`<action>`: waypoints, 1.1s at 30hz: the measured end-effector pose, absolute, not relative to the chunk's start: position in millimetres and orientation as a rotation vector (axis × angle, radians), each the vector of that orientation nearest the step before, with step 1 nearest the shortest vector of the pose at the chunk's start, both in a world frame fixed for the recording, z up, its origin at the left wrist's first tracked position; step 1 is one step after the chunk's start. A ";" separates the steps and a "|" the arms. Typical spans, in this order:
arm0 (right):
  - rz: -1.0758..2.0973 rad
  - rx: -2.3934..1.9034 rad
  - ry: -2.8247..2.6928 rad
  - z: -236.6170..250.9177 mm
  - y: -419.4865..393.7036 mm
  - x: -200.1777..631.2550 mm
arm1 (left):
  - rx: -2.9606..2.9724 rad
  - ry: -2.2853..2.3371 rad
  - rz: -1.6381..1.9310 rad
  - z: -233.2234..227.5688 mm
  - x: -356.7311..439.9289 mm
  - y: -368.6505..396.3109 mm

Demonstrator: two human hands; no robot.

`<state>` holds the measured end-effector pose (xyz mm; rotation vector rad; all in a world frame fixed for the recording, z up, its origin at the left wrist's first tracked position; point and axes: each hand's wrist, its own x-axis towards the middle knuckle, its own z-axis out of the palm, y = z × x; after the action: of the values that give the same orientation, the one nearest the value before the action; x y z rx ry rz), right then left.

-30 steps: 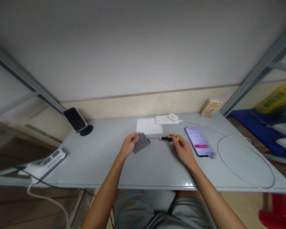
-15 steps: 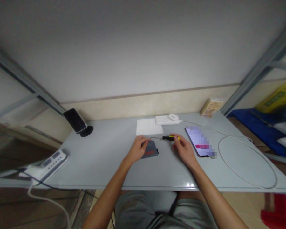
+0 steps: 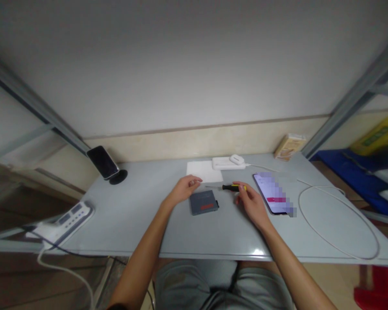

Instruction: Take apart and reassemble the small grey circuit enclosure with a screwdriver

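My right hand (image 3: 254, 206) grips the screwdriver (image 3: 229, 187); left hand (image 3: 183, 189) open near it. Likely step: handling it; next calls for steadiness.

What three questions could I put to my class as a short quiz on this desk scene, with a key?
1. True or false: the right hand holds the screwdriver.
2. Which of these is nearest the left hand?
A) the lit phone
B) the flat grey case
C) the looped cable
3. Where does the white sheet lie relative to the flat grey case?

Key:
1. True
2. B
3. Beyond it, farther from the person
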<state>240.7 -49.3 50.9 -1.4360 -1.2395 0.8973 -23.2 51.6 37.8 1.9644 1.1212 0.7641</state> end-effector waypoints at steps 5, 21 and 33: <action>0.907 -1.436 -1.249 50.2 -49.6 241.5 | 2.042 0.981 0.658 40.3 -18.3 64.9; 0.906 -1.451 -1.177 47.1 -47.1 242.9 | 2.274 1.234 0.858 17.5 -35.1 78.6; 0.901 -1.436 -1.140 49.2 -47.3 241.7 | 2.097 1.519 0.914 43.5 -16.8 -11.4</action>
<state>241.7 -47.3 49.2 -1.4364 -1.1395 0.9010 -16.8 -11.4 43.5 2.0969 1.5193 0.9144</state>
